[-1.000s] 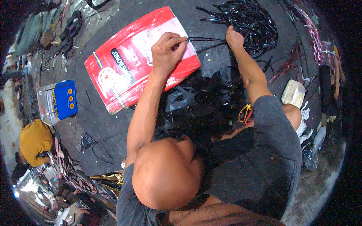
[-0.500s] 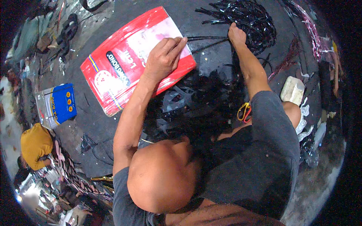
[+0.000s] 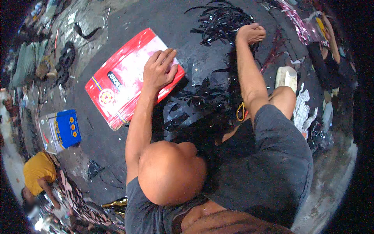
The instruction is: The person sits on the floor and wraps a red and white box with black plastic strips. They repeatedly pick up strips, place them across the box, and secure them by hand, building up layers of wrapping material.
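Note:
My left hand (image 3: 159, 71) lies on a large red and white rectangular tin (image 3: 128, 84), fingers stretched out toward its far right edge; no strip shows in it. Farther right, my right hand (image 3: 251, 34) is held at the right edge of a pile of shiny black strips (image 3: 220, 23). Its fingers are curled together, and whatever they may hold is hidden. Between my forearms, more black strips and flat black scraps (image 3: 194, 105) lie heaped on the floor. Scissors with yellow and red handles (image 3: 241, 112) rest near my right elbow.
A blue and silver tin (image 3: 60, 130) stands on the left, near a person in a yellow top (image 3: 39, 173). On the right are a whitish block (image 3: 286, 79), crumpled white wrapping (image 3: 300, 109) and pink shiny strips (image 3: 294, 19). Another person's arm (image 3: 330, 37) shows at the far right.
The black strips stretched between my hands are gone from there. My left hand has gone from a pinch to spread fingers; my right hand has moved to the pile's right edge. The view has shifted.

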Action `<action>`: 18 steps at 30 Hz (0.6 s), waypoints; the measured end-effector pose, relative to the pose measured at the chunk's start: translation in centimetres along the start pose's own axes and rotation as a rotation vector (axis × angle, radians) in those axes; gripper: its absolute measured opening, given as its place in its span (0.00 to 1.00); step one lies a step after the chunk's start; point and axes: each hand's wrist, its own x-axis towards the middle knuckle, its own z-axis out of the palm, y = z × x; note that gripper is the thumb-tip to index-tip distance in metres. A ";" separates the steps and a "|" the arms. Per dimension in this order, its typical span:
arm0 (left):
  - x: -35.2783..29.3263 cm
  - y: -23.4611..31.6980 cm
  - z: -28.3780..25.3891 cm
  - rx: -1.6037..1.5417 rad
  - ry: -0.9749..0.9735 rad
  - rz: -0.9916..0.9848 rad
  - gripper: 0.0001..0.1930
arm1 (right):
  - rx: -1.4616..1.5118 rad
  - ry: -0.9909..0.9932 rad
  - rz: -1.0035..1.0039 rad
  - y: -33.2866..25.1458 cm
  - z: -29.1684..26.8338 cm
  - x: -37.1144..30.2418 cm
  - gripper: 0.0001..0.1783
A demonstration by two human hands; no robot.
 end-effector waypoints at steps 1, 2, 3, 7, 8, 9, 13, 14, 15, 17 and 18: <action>0.2 0.2 0.0 0.002 0.006 0.016 0.21 | -0.042 -0.200 -0.135 0.4 -1.3 -0.7 0.14; 0.1 0.3 -0.1 0.000 0.004 -0.007 0.21 | -0.084 -0.411 -0.264 0.5 -3.0 -2.7 0.13; -0.1 0.3 0.0 -0.004 0.003 -0.033 0.20 | 0.103 -0.827 -0.181 0.2 -5.9 -5.6 0.16; -0.8 4.1 0.8 -0.104 -0.016 -0.146 0.19 | -0.395 -1.823 -0.206 3.2 -16.3 -16.4 0.45; -1.3 5.1 0.0 -0.136 -0.042 -0.144 0.19 | -0.380 -2.023 -0.192 3.3 -18.7 -18.6 0.38; -2.1 6.1 0.0 -0.169 -0.042 -0.113 0.19 | -0.301 -2.180 -0.315 2.8 -20.9 -20.1 0.29; -4.5 10.1 0.3 -0.397 -0.263 -0.125 0.18 | -0.151 -1.960 -0.157 5.1 -28.4 -21.3 0.14; -4.9 10.9 0.4 -0.519 -0.394 -0.183 0.18 | -0.099 -1.849 -0.118 7.3 -28.9 -22.6 0.12; -5.9 10.9 0.0 -0.480 -0.419 -0.129 0.17 | 0.120 -1.856 -0.179 5.3 -29.9 -21.1 0.12; -6.9 10.6 -1.4 -0.463 -0.489 -0.192 0.17 | 0.549 -1.822 -0.300 1.0 -31.7 -15.9 0.12; -6.9 10.6 -2.2 -0.463 -0.528 -0.220 0.17 | 0.636 -1.803 -0.333 -0.6 -32.1 -13.5 0.11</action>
